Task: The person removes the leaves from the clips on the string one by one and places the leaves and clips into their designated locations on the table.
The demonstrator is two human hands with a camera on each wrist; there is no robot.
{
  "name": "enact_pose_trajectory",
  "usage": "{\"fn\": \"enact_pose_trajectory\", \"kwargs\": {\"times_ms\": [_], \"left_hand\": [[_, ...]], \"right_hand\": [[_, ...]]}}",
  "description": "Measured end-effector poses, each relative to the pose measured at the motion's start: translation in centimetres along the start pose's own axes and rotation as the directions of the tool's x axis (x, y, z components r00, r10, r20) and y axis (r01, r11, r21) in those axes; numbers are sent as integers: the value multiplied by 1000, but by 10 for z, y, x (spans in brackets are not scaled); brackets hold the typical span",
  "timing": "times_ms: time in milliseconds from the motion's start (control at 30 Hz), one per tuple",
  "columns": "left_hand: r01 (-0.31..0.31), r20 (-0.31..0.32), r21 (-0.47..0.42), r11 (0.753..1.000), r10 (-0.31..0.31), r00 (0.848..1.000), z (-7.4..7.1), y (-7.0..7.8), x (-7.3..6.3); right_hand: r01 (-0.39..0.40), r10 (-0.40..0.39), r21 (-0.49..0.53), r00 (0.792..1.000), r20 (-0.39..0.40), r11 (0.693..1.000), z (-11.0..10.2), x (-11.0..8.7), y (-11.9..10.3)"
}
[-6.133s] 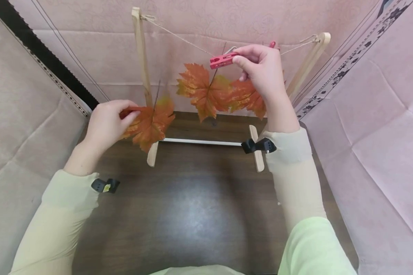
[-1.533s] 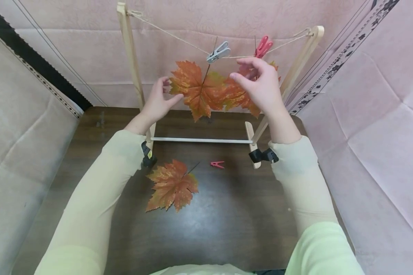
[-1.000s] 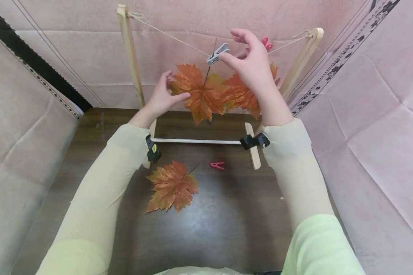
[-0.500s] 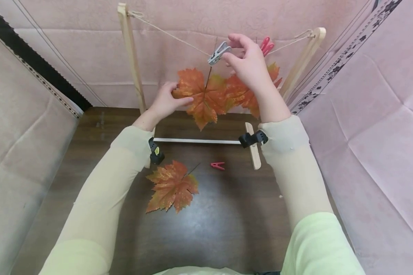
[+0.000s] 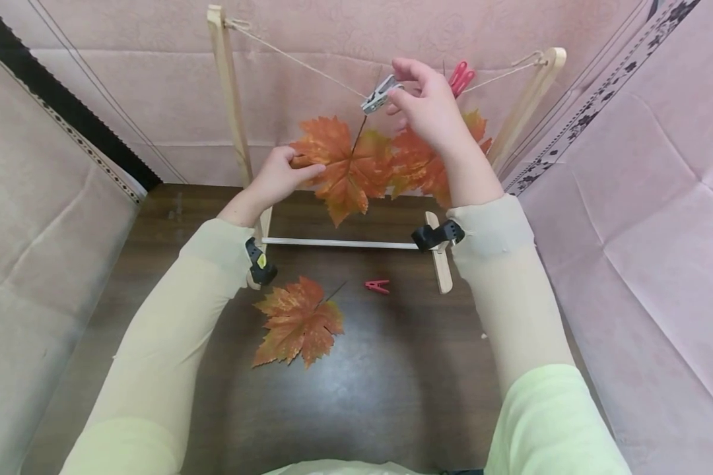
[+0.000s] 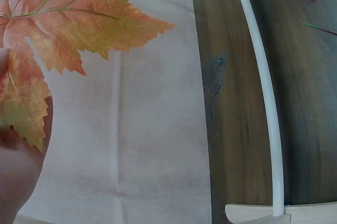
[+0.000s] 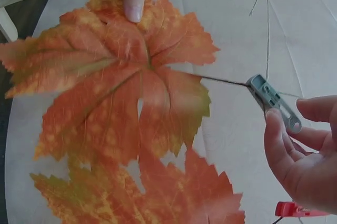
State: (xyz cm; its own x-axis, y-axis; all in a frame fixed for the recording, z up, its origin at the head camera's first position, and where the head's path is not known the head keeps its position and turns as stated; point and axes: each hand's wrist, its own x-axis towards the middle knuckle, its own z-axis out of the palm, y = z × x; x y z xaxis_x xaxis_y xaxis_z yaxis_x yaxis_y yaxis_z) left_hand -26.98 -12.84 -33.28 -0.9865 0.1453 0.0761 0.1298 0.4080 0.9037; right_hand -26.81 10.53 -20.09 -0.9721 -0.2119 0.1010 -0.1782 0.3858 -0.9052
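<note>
My left hand (image 5: pixel 279 178) pinches the left edge of an orange maple leaf (image 5: pixel 347 171), its thumb lying on the front. That leaf hangs by its dark stem from a grey clothespin (image 5: pixel 379 94) on the string. My right hand (image 5: pixel 430 105) holds the handle end of this clothespin between thumb and fingers, as the right wrist view shows. Beside it, partly behind the right hand, a second maple leaf (image 5: pixel 418 165) hangs under a red clothespin (image 5: pixel 462 78). A third maple leaf (image 5: pixel 300 322) lies flat on the table, near a small red clothespin (image 5: pixel 377 286).
A wooden stand carries the string (image 5: pixel 297 59) between a left post (image 5: pixel 227 86) and a right post (image 5: pixel 529 109). A white rod (image 5: pixel 339 243) joins its feet low over the dark wooden table (image 5: pixel 356 396). Pink cloth walls (image 5: pixel 642 251) enclose the table at the back and sides.
The leaf and red clothespin I held earlier now lie on the table. My right hand has moved up and left onto the grey clothespin; my left has taken the hanging leaf's edge.
</note>
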Motion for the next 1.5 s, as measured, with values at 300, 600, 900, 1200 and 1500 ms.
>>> {"fn": "enact_pose_trajectory", "kwargs": {"times_ms": [300, 600, 900, 1200, 1500], "left_hand": [[15, 8, -50, 999, -14, 1000, -4, 2, -2], [-10, 22, -37, 999, 11, 1000, -9, 5, -5], [-47, 6, 68, 997, 47, 999, -14, 6, -8], [-58, -1, 88, 994, 58, 998, -17, 7, -9], [-75, 4, 80, 994, 75, 997, -20, 9, -12]], "right_hand": [[1, 0, -37, 1000, 19, 999, -4, -1, 4], [-7, 5, 53, 999, 45, 999, -7, 1, 4], [-5, 3, 82, 1000, 28, 997, -6, 2, 5], [9, -2, 153, 999, -50, 988, -6, 3, 6], [60, -19, 283, 989, -145, 957, -6, 4, 4]]}}
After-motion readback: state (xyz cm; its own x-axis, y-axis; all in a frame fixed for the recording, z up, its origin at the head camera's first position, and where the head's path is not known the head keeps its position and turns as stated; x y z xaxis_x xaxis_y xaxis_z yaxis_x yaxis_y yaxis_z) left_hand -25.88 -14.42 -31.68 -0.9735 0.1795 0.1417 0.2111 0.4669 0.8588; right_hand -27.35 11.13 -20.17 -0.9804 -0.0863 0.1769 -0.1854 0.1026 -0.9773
